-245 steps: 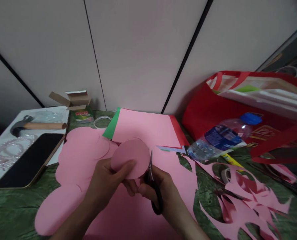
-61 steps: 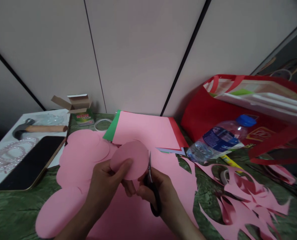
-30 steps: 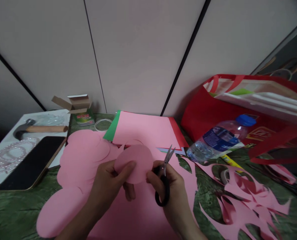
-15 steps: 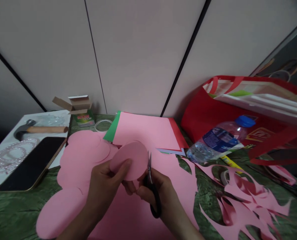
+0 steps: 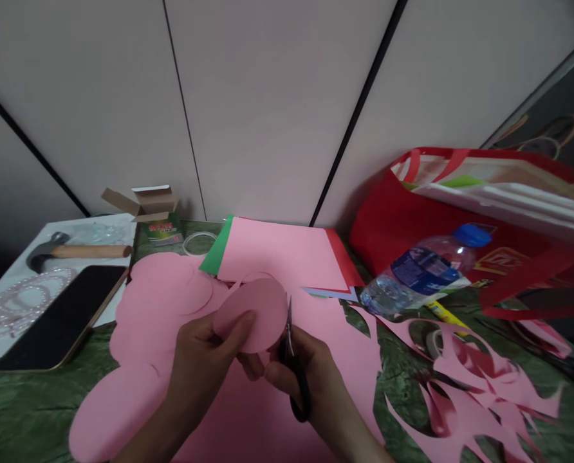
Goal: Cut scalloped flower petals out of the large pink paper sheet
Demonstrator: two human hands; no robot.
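A round pink paper disc (image 5: pixel 262 315) is pinched between the thumb and fingers of my left hand (image 5: pixel 214 350), held above the pink sheets. My right hand (image 5: pixel 306 366) grips a pair of scissors (image 5: pixel 296 376) by the black handles. The blades point up along the disc's right edge and look nearly closed. Beneath both hands lies a large pink paper sheet (image 5: pixel 345 360) with a cut right edge. To the left, several cut pink paper rounds (image 5: pixel 156 296) overlap in a pile.
Behind are stacked coloured sheets (image 5: pixel 282 251). A water bottle (image 5: pixel 422 270) leans by a red bag (image 5: pixel 378 212). Pink paper scraps (image 5: pixel 484 392) lie right. A hammer (image 5: pixel 89 249), phone (image 5: pixel 69 315), bead strings (image 5: pixel 21 308) and opened small box (image 5: pixel 159 222) are left.
The disc has tipped and dropped slightly in my left hand, and the scissor blades have drawn closer together. A thin strip of pink shows behind the disc's top edge.
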